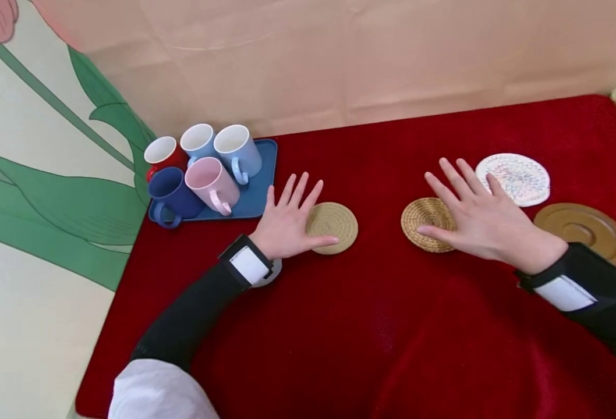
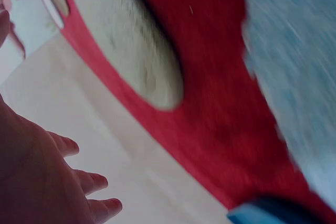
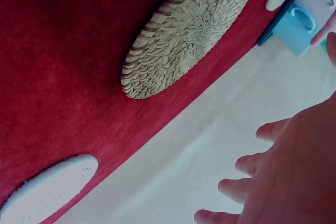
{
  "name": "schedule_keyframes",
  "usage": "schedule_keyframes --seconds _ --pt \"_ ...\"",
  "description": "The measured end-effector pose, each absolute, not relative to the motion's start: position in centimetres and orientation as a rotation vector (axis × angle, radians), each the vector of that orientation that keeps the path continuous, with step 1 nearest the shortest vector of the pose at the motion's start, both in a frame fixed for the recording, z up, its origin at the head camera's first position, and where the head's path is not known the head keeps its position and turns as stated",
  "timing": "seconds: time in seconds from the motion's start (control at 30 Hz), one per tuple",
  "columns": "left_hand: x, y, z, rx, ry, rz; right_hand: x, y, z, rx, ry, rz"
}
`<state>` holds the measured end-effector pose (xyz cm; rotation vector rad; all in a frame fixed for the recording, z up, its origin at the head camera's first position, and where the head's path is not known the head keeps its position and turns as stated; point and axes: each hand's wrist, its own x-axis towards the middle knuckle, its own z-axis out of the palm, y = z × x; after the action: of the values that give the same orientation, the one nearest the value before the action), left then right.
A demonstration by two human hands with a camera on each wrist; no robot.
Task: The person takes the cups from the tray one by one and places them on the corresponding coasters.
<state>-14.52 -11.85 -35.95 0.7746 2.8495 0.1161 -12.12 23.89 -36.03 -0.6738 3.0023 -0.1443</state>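
Note:
My left hand (image 1: 289,230) has its fingers spread and holds nothing. It overlaps the left side of a beige round coaster (image 1: 339,227) in the head view. Partly hidden under that wrist is a grey-blue coaster (image 1: 272,278), large and fuzzy at the right of the left wrist view. My right hand (image 1: 483,224), fingers also spread and bare, overlaps a woven straw coaster (image 1: 414,220). Beyond its fingers lies a white crocheted coaster (image 1: 523,177) with coloured flecks. A brown round coaster (image 1: 586,227) with a ringed centre sits behind the right wrist.
At the back left a blue tray (image 1: 267,157) carries several mugs: a red mug (image 1: 176,158), a dark blue mug (image 1: 174,195), a pink mug (image 1: 211,180) and light blue mugs (image 1: 247,157). A red cloth (image 1: 360,326) covers the table, with a wall behind.

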Motion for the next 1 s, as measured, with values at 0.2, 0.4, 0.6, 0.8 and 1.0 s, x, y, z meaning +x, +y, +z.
schedule_keyframes --seconds 0.2,0.4,0.6,0.8,1.0 --pt "-14.9 -9.9 -37.5 0.817 2.753 0.117 -12.3 23.2 -36.3 -0.74 3.011 -0.133" --pt "-15.3 -9.1 -37.9 0.821 2.677 0.058 -12.4 22.7 -36.6 -0.77 3.027 -0.116" --pt "-15.7 -9.1 -38.0 0.822 2.594 0.096 -12.2 22.7 -36.7 -0.763 3.0 -0.117" --pt "-15.9 -9.1 -38.1 0.841 2.548 0.131 -12.1 22.7 -36.9 -0.79 3.001 -0.131" --pt "-16.0 -8.9 -38.2 0.905 2.578 0.118 -12.3 21.6 -36.7 -0.795 2.955 -0.164"
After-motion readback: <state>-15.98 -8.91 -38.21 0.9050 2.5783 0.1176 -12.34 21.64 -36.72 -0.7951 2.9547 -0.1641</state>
